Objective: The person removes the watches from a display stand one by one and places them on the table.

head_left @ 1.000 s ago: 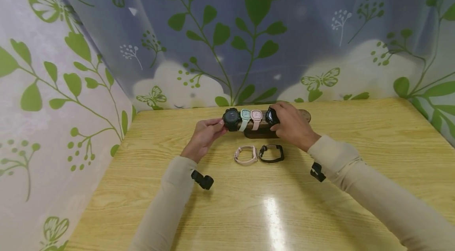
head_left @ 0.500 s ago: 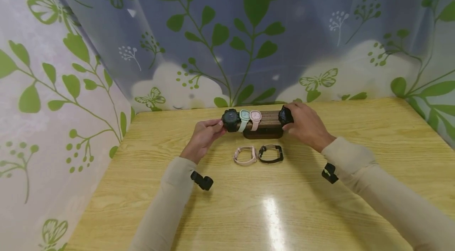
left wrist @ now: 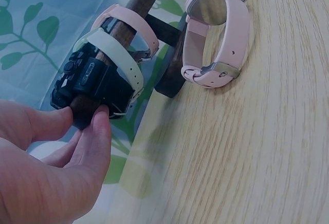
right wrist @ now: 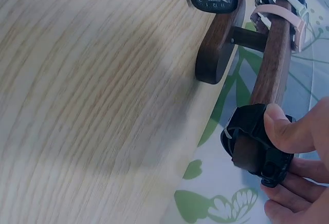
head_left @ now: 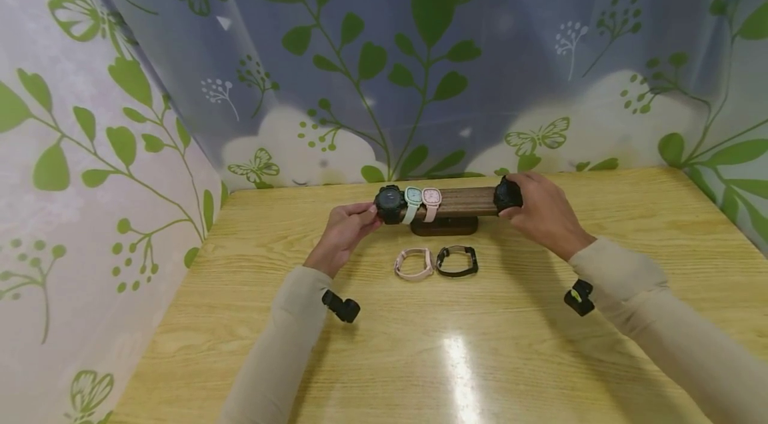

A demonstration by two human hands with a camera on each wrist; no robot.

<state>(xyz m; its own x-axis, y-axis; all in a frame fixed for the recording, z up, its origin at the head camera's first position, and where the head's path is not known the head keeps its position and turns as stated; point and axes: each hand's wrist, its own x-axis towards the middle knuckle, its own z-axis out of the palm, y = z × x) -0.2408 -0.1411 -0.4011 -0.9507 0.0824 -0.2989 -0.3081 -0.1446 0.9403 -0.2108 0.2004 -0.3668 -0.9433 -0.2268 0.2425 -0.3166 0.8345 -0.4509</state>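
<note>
A dark wooden watch stand [head_left: 469, 201] stands toward the back of the table. At its left end my left hand [head_left: 342, 234] pinches the bar's tip between thumb and fingers, as the left wrist view shows. Beside those fingertips sits a black watch [head_left: 390, 201], followed by a mint-green watch [head_left: 413, 196] and a pink watch [head_left: 431, 197], all strapped round the bar. My right hand [head_left: 546, 214] grips another black watch [right wrist: 252, 124] that encircles the bar near its right end; the thumb lies on top, the other fingers beneath. Its dial is hidden in the right wrist view.
In front of the stand's base [head_left: 444, 227], a pink watch [head_left: 415, 275] and a square-faced black watch [head_left: 457, 272] lie buckled on the wooden table [head_left: 372, 357]. A patterned curtain [head_left: 336, 77] hangs right behind the table's back edge. Each sleeve carries a small black camera [head_left: 341, 306].
My right hand has slid the black watch along the bar to the right, away from the pink watch toward the bar's end. The left hand stays at the left tip.
</note>
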